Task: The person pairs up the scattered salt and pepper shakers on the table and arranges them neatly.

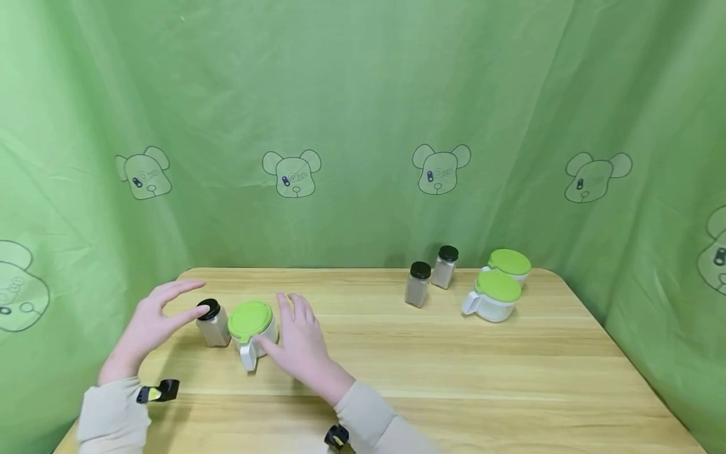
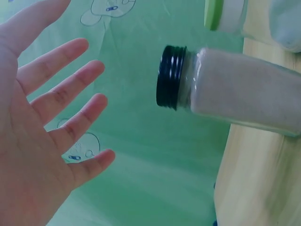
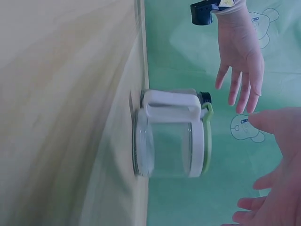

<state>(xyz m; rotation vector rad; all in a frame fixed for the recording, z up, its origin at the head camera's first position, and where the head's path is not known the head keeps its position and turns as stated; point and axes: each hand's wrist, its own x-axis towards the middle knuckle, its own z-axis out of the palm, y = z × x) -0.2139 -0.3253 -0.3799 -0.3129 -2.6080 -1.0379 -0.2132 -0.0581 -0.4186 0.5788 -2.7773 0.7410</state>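
At the table's left stands a square glass jar [image 1: 214, 331] with a black screw lid and pale contents. My left hand [image 1: 150, 321] is beside it with fingers spread; in the left wrist view a gap separates the fingertips [image 2: 96, 101] from the black lid [image 2: 170, 77]. Close to that jar sits a clear seasoning pot [image 3: 171, 148] with a green lid [image 1: 249, 318] and a white handle [image 1: 247, 356]. My right hand [image 1: 303, 343] is at the pot's right side, fingers extended and thumb out. In the right wrist view this hand [image 3: 282, 169] is apart from the pot.
Farther right on the wooden table [image 1: 425, 378] stand two more black-lidded jars, a nearer one [image 1: 416, 291] and a farther one [image 1: 444, 272]. Beside them are two green-lidded pots, one in front [image 1: 495, 306] and one behind [image 1: 510, 261]. A green curtain [image 1: 363, 94] surrounds the table.
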